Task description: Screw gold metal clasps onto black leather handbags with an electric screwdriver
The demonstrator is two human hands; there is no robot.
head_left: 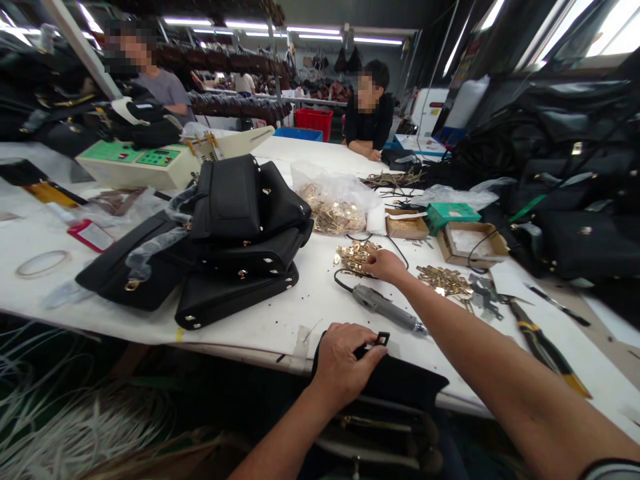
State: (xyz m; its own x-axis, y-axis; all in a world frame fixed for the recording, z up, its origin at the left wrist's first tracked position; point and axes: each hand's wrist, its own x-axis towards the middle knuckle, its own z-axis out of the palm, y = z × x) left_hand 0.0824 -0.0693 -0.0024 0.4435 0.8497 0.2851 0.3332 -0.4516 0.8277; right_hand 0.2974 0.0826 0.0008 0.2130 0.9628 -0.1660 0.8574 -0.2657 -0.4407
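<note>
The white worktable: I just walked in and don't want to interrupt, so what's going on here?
A person is using both hands at the white worktable. Their left hand holds a black piece at the near edge, by a part with a rectangular opening. Their right hand is at a pile of gold-coloured metal pieces; whether it grips one is unclear. A grey corded tool lies between the hands. Black bags are piled to the left. Another person leans on the far side.
</note>
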